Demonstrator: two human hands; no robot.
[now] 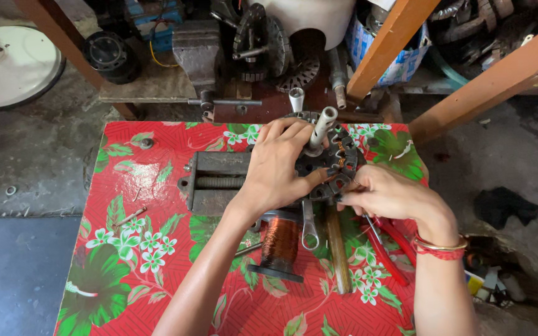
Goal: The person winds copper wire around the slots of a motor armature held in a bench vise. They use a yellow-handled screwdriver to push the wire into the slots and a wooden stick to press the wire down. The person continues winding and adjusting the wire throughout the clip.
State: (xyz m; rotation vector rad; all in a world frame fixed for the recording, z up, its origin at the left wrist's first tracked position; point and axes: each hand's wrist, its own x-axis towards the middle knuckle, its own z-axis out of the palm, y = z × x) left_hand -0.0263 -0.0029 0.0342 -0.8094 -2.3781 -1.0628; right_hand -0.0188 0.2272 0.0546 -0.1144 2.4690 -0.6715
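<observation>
Two hands on one dark round motor stator (334, 163), which sits over the vise (216, 182) near the far edge of the tabletop (157, 280). Left hand (278, 168) lies over the stator's left side, fingers curled and gripping its rim, beside one white tube (322, 126) sticking up from the middle. Right hand (386, 194) is closed in a pinch at the stator's near-right edge — what it pinches is too small to tell, maybe fine wire. One red-and-gold bangle (438, 247) on the right wrist.

Just nearer than the stator, mid-tabletop: one spool of copper wire (279, 241), one open-end spanner (309, 225), one wooden handle (339, 249), one red-handled pair of pliers (386, 246) toward the right edge. One bolt (129, 217) lies toward the left edge. Tabletop cover is red with green leaves and white flowers — a second, bigger vise (197, 53) stands on the bench beyond the far edge.
</observation>
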